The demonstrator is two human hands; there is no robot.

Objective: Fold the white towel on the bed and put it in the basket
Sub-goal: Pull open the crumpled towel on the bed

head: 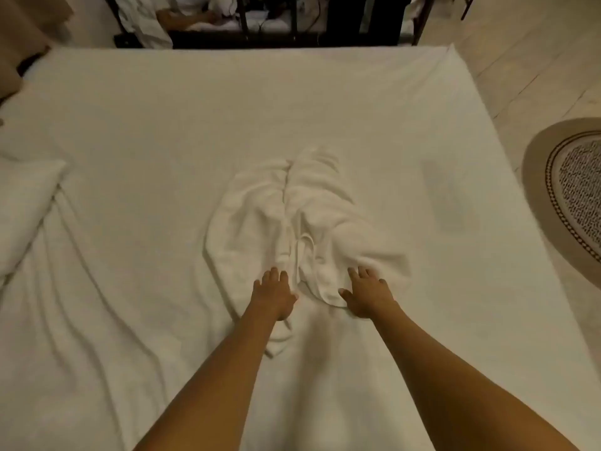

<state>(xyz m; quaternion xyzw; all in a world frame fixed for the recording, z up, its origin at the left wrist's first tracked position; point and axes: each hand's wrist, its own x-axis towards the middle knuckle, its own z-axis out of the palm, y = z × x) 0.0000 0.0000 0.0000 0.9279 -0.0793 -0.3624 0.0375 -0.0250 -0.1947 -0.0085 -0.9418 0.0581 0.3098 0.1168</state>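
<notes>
A white towel (292, 216) lies crumpled in the middle of the bed (325, 105), bunched along a central crease. My left hand (274, 292) lies on the towel's near left edge, fingers spread and fairly straight. My right hand (369, 296) lies palm down on the towel's near right edge, its fingers likewise spread. Neither hand has cloth gathered in it. No basket is in view.
A white pillow (26, 206) lies at the bed's left edge, with sheet wrinkles beside it. A round patterned rug (572, 190) lies on the tiled floor to the right. Beyond the far edge stands a dark frame (292, 34) with white laundry.
</notes>
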